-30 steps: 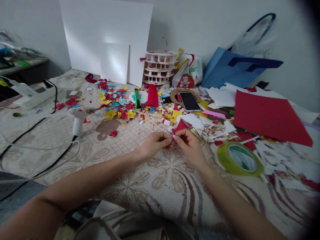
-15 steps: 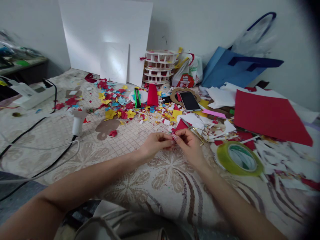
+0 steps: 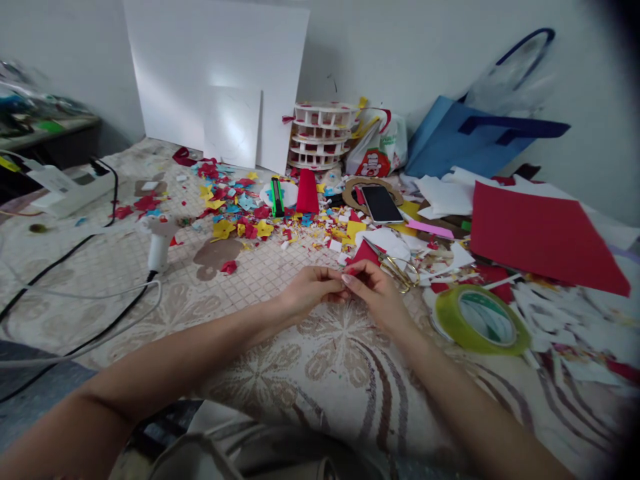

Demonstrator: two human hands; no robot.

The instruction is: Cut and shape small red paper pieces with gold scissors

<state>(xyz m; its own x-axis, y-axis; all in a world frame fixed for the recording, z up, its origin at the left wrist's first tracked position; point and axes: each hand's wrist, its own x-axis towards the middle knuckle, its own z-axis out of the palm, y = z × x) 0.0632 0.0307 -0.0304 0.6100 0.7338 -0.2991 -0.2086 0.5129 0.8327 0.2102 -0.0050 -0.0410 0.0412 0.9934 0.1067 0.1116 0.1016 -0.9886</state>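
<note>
My left hand (image 3: 313, 293) and my right hand (image 3: 377, 293) meet fingertip to fingertip just above the tablecloth, both closed in a pinch. Between them a small red paper piece (image 3: 352, 271) shows as a sliver; the fingers hide most of it. Just beyond my right hand lie a red paper scrap (image 3: 367, 253) and gold-handled scissors (image 3: 400, 272). A crumpled red paper flower (image 3: 229, 267) rests on the cloth to the left of my left hand. Farther left stands a white glue gun (image 3: 159, 250) with a black cord.
A roll of yellowish tape (image 3: 445, 313) and a red sheet (image 3: 545, 237) lie at right. Behind are a phone (image 3: 381, 204), a green cutter (image 3: 277, 198), paper flowers (image 3: 223, 229), a tiered white ring structure (image 3: 320, 137) and a blue bag (image 3: 445, 137). Cables cross the left side.
The fingertips have shifted slightly against each other, with the right thumb now lying flatter across the pinch. The whole view has moved a little; the other things stay in place.
</note>
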